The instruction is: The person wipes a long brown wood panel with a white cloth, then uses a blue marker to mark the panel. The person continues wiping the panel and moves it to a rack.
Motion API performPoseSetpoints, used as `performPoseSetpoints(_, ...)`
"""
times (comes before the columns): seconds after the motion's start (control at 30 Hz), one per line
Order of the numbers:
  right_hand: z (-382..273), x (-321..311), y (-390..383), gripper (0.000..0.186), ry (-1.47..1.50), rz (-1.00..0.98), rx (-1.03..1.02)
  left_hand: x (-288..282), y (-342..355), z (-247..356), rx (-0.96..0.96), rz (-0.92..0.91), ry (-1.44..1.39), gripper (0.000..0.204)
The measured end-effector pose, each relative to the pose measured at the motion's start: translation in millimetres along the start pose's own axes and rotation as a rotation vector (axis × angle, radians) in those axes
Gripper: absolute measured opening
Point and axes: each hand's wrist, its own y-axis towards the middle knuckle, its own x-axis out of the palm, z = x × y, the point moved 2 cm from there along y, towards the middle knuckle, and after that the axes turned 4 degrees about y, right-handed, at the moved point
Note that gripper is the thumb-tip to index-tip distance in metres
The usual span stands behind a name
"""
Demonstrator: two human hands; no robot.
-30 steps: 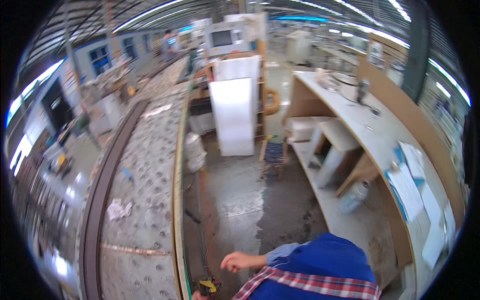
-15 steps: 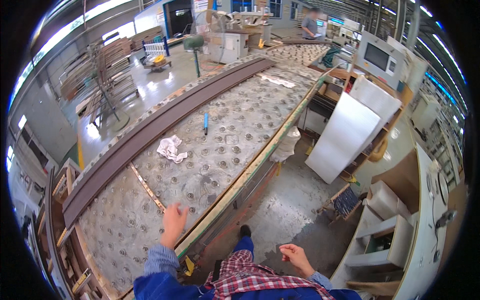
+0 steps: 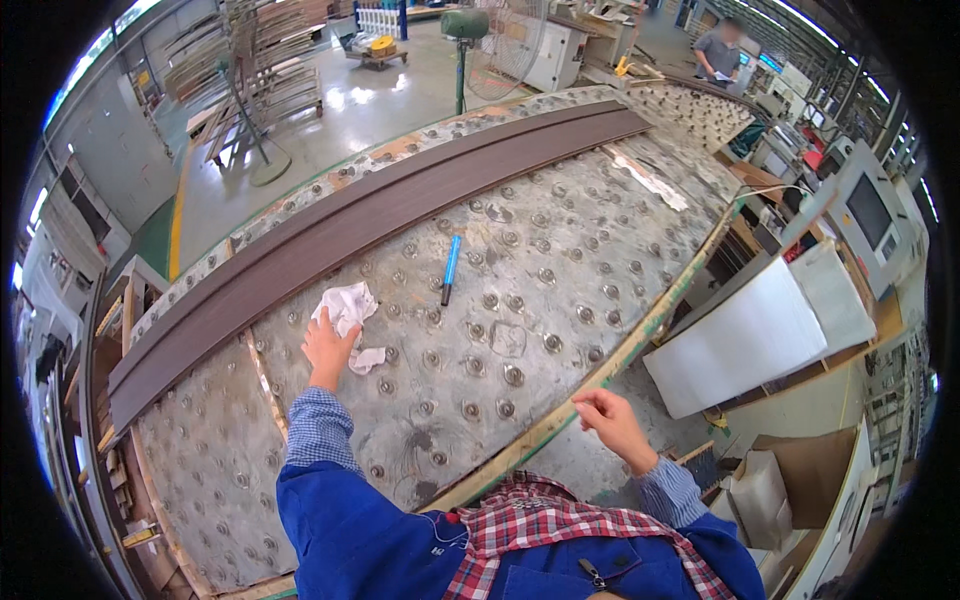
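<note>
My left hand (image 3: 328,352) reaches over the table and closes its fingers on a crumpled white cloth (image 3: 343,303). Part of the cloth lies on the table beside the hand. To the right of it rests a blue marker (image 3: 452,268) with a dark end. Near the table's front edge, my right hand (image 3: 614,428) hovers with curled fingers and nothing visible in them. Two long dark brown boards or one grooved panel (image 3: 390,215) run along the table's far side.
The metal table top (image 3: 420,440) is studded with many small ball rollers and has a wooden edge. A white panel (image 3: 740,335) leans at the right, by a grey monitor (image 3: 868,215). A green fan (image 3: 464,25) stands behind the table. Another person (image 3: 718,52) stands far back.
I have moved up against the table, and the view has shifted. My left hand has gone forward from the near edge to the white cloth and taken hold of it. My right hand has risen.
</note>
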Motion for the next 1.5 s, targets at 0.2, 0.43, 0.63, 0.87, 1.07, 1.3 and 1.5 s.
performPoseSetpoints(0.2, -21, 38, 129, 0.02, -0.182, -0.281, -0.057, 14, 24, -11, -0.012, -0.004, 0.11, 0.041)
performPoseSetpoints(0.43, -35, 114, 298, 0.039, -0.816, -0.389, -0.95, -62, 55, 27, 0.035, 0.476, -0.603, 0.032)
performPoseSetpoints(0.63, 2, 130, 389, 0.015, -0.894, -0.541, -1.256, -82, 174, 119, 0.033, 0.609, -0.62, 0.034)
performPoseSetpoints(0.87, -44, 57, 378, 0.029, -0.469, -0.612, -1.117, 99, 350, 143, -0.052, 0.404, -0.735, 0.042)
performPoseSetpoints(1.07, -12, -157, 401, 0.02, -0.479, 0.197, -0.43, 139, 348, 248, 0.11, 0.165, -0.143, 0.056)
performPoseSetpoints(1.3, -2, -309, 526, 0.022, -0.817, 0.528, -0.362, 121, 339, 254, 0.127, 0.261, 0.024, 0.054)
performPoseSetpoints(1.5, -4, -333, 579, 0.03, -0.864, 0.364, -0.137, 127, 340, 245, 0.158, 0.343, 0.001, 0.052)
